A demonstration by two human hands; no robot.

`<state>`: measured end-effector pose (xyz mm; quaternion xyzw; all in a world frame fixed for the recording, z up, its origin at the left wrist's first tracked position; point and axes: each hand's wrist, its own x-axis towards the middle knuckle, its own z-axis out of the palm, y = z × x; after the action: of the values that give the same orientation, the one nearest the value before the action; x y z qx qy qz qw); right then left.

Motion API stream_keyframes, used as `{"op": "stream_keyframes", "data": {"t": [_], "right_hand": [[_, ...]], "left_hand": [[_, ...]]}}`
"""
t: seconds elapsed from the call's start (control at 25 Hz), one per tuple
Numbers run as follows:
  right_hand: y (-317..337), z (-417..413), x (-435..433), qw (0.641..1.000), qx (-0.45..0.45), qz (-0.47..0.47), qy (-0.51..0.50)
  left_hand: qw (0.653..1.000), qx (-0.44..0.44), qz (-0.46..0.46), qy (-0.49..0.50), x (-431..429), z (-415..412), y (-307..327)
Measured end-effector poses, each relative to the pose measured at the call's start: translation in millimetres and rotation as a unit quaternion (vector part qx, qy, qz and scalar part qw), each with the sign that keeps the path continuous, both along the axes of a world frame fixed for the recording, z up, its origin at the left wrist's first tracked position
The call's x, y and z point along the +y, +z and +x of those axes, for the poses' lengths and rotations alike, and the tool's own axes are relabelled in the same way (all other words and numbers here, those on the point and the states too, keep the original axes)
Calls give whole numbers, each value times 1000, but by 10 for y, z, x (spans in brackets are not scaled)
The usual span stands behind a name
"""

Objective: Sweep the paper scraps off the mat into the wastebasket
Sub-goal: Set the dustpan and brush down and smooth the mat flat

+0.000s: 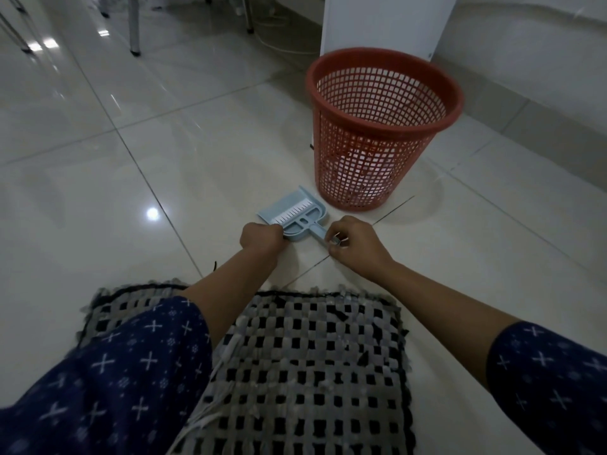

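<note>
A small light-blue dustpan (279,205) with a matching brush (297,214) nested in it lies on the tiled floor, just in front of the red mesh wastebasket (381,126). My left hand (261,239) grips the near edge of the dustpan. My right hand (354,246) is closed around the end of the blue handle. The woven black-and-grey mat (305,362) lies below my arms, nearest to me. Pale scraps show through the basket's mesh at its bottom. I cannot make out paper scraps on the mat.
A white cabinet panel (387,21) stands behind the basket, and a wall runs along the right. Metal furniture legs (134,31) and a white cable (279,47) are at the far back. Glossy floor tiles spread to the left.
</note>
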<state>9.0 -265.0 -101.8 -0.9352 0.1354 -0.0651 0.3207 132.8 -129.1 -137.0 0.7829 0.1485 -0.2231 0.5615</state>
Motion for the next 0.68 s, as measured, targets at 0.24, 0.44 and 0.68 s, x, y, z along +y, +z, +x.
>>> {"op": "stream_keyframes", "data": {"t": [0.24, 0.44, 0.68], "right_hand": [[116, -116, 88, 998, 8, -57, 20], [95, -737, 351, 920, 51, -247, 300], [-132, -1372, 336, 866, 194, -294, 354]], "left_hand": [[994, -86, 53, -52, 309, -280, 140], [921, -312, 98, -212, 995, -896, 311], [860, -146, 375, -314, 1725, -1315, 107]]}}
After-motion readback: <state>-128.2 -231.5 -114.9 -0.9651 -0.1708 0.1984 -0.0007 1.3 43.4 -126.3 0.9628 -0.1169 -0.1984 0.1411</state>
